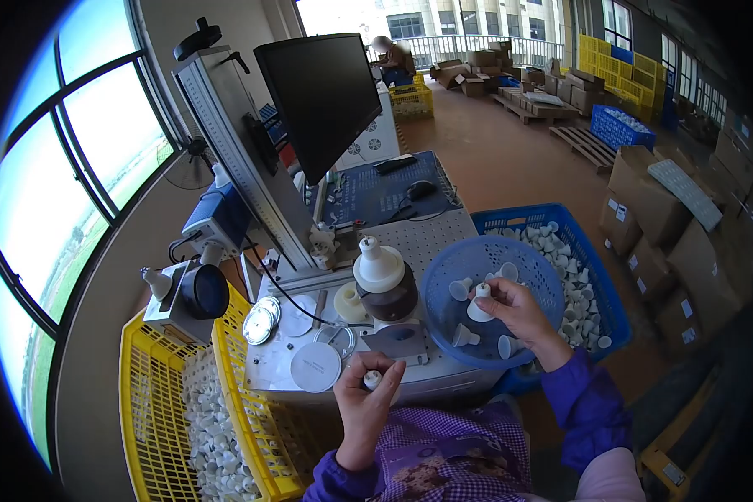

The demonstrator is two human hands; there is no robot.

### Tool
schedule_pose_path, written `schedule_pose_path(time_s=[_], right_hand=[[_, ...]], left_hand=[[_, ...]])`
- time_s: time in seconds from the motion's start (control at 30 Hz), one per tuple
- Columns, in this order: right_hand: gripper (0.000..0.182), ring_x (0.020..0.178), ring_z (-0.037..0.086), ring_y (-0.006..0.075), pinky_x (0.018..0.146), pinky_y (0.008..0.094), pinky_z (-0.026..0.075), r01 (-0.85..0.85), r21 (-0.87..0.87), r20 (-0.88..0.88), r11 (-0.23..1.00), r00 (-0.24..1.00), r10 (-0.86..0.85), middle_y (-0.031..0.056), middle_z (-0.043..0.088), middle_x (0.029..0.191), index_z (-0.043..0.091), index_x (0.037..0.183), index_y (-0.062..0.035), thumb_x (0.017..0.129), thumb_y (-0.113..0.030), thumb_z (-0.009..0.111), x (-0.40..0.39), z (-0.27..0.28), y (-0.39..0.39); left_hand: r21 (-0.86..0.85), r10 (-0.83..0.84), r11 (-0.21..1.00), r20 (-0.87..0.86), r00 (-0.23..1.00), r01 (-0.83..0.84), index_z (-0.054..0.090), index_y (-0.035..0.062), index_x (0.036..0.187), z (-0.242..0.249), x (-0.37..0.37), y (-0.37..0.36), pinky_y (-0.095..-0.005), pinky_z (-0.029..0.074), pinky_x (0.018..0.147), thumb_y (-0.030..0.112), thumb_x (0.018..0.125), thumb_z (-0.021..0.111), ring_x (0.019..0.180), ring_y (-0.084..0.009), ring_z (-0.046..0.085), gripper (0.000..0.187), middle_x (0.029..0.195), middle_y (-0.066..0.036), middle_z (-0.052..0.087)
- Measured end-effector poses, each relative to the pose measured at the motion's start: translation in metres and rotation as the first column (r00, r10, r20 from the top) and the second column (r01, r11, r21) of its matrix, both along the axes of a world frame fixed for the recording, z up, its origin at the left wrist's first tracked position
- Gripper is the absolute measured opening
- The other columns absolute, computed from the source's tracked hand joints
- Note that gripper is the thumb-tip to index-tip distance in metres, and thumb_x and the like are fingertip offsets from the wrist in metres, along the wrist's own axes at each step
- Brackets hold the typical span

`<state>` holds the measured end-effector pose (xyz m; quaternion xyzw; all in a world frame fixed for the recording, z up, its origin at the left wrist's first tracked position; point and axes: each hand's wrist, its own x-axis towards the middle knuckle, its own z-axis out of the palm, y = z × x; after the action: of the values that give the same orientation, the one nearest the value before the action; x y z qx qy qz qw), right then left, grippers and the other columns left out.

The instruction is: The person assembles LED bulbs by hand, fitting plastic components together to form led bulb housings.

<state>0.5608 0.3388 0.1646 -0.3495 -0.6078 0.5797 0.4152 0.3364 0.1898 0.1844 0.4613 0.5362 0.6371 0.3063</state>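
My right hand (517, 311) pinches a white cone-shaped lamp housing (478, 311) by its narrow end, over a round blue perforated basket (440, 266). Several similar housings (465, 335) lie loose inside that basket. Near the table's front edge, my left hand (365, 410) is closed around another white lamp housing (372, 380); only its narrow tip shows between the fingers, and the rest is hidden. Between the hands and the monitor, a larger white housing (378, 269) sits on a dark round fixture (388, 294).
A yellow crate (226, 376) of white housings stands at the left, a blue crate (604, 294) of them at the right. A lens machine (194, 293), a column (241, 159) and a monitor (322, 100) rise at the table. Another person (396, 63) sits far back.
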Motion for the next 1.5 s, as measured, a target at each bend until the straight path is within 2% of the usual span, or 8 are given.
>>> schedule_pose_path(time_s=[0.2, 0.37, 0.57, 0.6, 0.7, 0.9, 1.07, 1.5], right_hand=[[0.026, 0.086, 0.059, 0.01, 0.077, 0.0243, 0.047, 0.037, 0.086, -0.111, 0.996, 0.993, -0.028, 0.003, 0.062, 0.093, 0.06, 0.104, -0.0016, 0.087, -0.02, 0.065, -0.019, 0.026, -0.006], [0.027, 0.085, 0.059, 0.0093, 0.075, 0.0233, 0.048, 0.045, 0.221, -0.148, 0.974, 0.989, -0.012, 0.0047, 0.063, 0.095, 0.06, 0.105, -0.0013, 0.087, -0.02, 0.066, -0.053, 0.067, -0.003], [0.032, 0.084, 0.061, 0.0129, 0.074, 0.0268, 0.048, 0.033, 0.347, -0.202, 0.937, 0.979, 0.04, 0.0083, 0.065, 0.094, 0.06, 0.104, 0.0008, 0.085, -0.023, 0.068, -0.112, 0.084, 0.014], [0.032, 0.083, 0.062, 0.0143, 0.075, 0.0287, 0.048, 0.03, 0.439, -0.158, 0.898, 0.986, 0.044, 0.0091, 0.066, 0.093, 0.061, 0.103, 0.001, 0.084, -0.023, 0.068, -0.119, 0.084, 0.015], [0.028, 0.093, 0.059, 0.0125, 0.083, 0.0274, 0.046, -0.055, 0.398, 0.0, 0.916, 0.998, 0.061, 0.0054, 0.065, 0.098, 0.061, 0.105, -0.0015, 0.085, -0.02, 0.067, -0.129, 0.086, 0.015], [0.031, 0.087, 0.062, 0.0168, 0.078, 0.0293, 0.048, 0.044, 0.526, 0.057, 0.849, 0.995, -0.087, 0.0107, 0.066, 0.092, 0.061, 0.104, -0.0008, 0.084, -0.023, 0.068, -0.136, 0.082, 0.013], [0.032, 0.084, 0.065, 0.0201, 0.074, 0.0307, 0.049, 0.055, 0.515, 0.011, 0.856, 0.997, -0.071, 0.013, 0.066, 0.09, 0.06, 0.103, -0.001, 0.083, -0.024, 0.068, -0.137, 0.079, 0.013], [0.038, 0.089, 0.062, 0.0194, 0.077, 0.0299, 0.047, 0.047, 0.557, -0.076, 0.829, 0.997, -0.005, 0.0155, 0.063, 0.095, 0.059, 0.107, 0.0, 0.083, -0.028, 0.068, -0.13, 0.072, 0.022]], left_hand=[[0.283, 0.301, 0.942, -0.468, 0.831, -0.182, 0.069, 0.0009, 0.099, 0.074, -0.027, 0.06, -0.0279, 0.046, 0.071, 0.014, 0.074, 0.076, 0.082, -0.0174, 0.055, 0.029, 0.094, -0.008, 0.052], [0.175, 0.259, 0.966, -0.637, 0.726, -0.19, 0.069, 0.0, 0.097, 0.104, -0.027, 0.09, -0.034, 0.049, 0.074, 0.024, 0.072, 0.075, 0.086, -0.0265, 0.06, 0.035, 0.1, -0.013, 0.054], [0.339, 0.36, 0.914, -0.426, 0.83, -0.222, 0.066, -0.0051, 0.093, 0.109, -0.044, 0.062, -0.0277, 0.046, 0.076, 0.013, 0.075, 0.074, 0.085, -0.0188, 0.056, 0.027, 0.097, -0.011, 0.055], [0.337, 0.36, 0.915, -0.431, 0.828, -0.222, 0.066, -0.0051, 0.093, 0.105, -0.047, 0.054, -0.0277, 0.046, 0.076, 0.013, 0.075, 0.074, 0.085, -0.0188, 0.056, 0.027, 0.097, -0.011, 0.055], [0.322, 0.325, 0.917, -0.253, 0.911, -0.238, 0.065, -0.0056, 0.095, 0.088, -0.053, 0.032, -0.0255, 0.042, 0.079, 0.009, 0.076, 0.073, 0.09, -0.0161, 0.053, 0.025, 0.098, -0.01, 0.056], [0.174, 0.226, 0.96, -0.007, 0.974, -0.221, 0.065, -0.0036, 0.096, 0.053, -0.051, 0.013, -0.0269, 0.039, 0.082, 0.007, 0.077, 0.071, 0.083, -0.0121, 0.051, 0.023, 0.097, -0.009, 0.057], [0.088, 0.155, 0.984, 0.015, 0.988, -0.155, 0.066, 0.0005, 0.098, 0.04, -0.041, 0.007, -0.0222, 0.04, 0.072, 0.009, 0.08, 0.069, 0.078, -0.0073, 0.05, 0.02, 0.08, 0.0, 0.058], [-0.049, 0.043, 0.998, 0.164, 0.986, -0.035, 0.066, -0.0002, 0.099, 0.019, -0.026, 0.001, -0.021, 0.042, 0.07, 0.011, 0.08, 0.07, 0.078, -0.0078, 0.051, 0.022, 0.083, -0.001, 0.057]])
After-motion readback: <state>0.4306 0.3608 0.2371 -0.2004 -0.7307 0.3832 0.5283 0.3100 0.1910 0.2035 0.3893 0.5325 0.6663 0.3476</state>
